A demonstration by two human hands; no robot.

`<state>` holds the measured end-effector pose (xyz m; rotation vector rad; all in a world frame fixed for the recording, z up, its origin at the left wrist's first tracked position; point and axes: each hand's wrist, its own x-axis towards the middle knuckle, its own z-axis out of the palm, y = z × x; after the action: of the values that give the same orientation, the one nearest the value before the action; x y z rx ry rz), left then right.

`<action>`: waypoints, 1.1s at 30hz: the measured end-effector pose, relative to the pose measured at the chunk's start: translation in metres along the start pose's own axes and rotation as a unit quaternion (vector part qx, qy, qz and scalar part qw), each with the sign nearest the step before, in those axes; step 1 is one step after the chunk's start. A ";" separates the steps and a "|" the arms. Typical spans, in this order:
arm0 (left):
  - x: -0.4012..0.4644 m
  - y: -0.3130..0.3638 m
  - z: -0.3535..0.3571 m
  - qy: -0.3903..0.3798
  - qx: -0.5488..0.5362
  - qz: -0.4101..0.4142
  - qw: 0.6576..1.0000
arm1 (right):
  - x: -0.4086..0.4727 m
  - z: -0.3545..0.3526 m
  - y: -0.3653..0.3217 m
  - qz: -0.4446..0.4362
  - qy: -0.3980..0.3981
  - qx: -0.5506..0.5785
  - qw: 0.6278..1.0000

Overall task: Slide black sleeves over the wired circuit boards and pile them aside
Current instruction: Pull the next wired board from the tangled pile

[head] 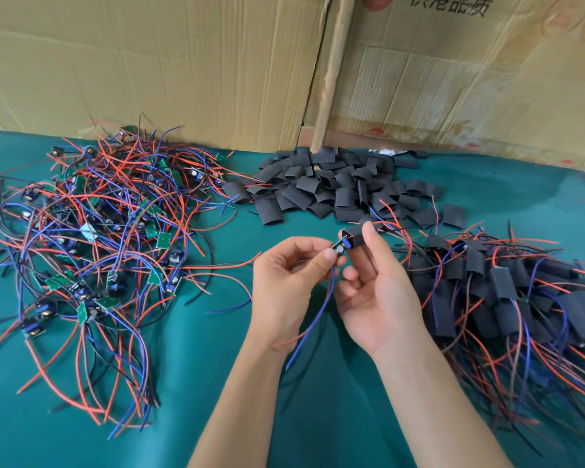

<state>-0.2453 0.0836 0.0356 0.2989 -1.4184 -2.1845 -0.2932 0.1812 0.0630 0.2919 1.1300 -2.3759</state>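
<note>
My left hand pinches a small wired circuit board between thumb and forefinger. Its blue and red wires hang down between my wrists. My right hand pinches a black sleeve by thumb and forefinger, its open end against the board; the board's far end looks partly inside it. Other wires run out of the sleeve's far side to the right.
A tangle of bare wired boards lies left on the green cloth. A heap of empty black sleeves sits at the back centre. Sleeved boards are piled right. Cardboard sheets stand behind.
</note>
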 end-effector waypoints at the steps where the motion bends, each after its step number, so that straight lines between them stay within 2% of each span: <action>1: 0.000 0.000 0.000 0.003 -0.005 -0.003 1.000 | 0.000 0.000 0.001 0.005 -0.003 0.002 1.000; 10: 0.001 0.000 -0.001 0.004 -0.020 -0.003 1.000 | 0.000 0.002 0.006 0.000 -0.009 0.020 1.000; 19: -0.001 -0.001 0.001 -0.028 -0.039 -0.008 0.999 | -0.001 0.002 0.006 0.004 -0.005 0.005 1.000; 25: -0.001 0.000 0.002 -0.026 -0.060 -0.015 0.998 | -0.004 0.005 0.007 -0.002 -0.044 0.032 0.999; 29: -0.002 0.002 0.002 -0.030 -0.068 -0.009 0.997 | -0.004 0.006 0.006 -0.020 -0.057 0.008 0.998; 33: -0.003 0.002 0.003 -0.031 -0.049 -0.014 0.998 | -0.001 0.005 0.007 -0.043 -0.014 -0.055 0.997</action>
<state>-0.2432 0.0868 0.0384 0.2178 -1.3420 -2.2963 -0.2884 0.1741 0.0623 0.1759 1.2776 -2.3737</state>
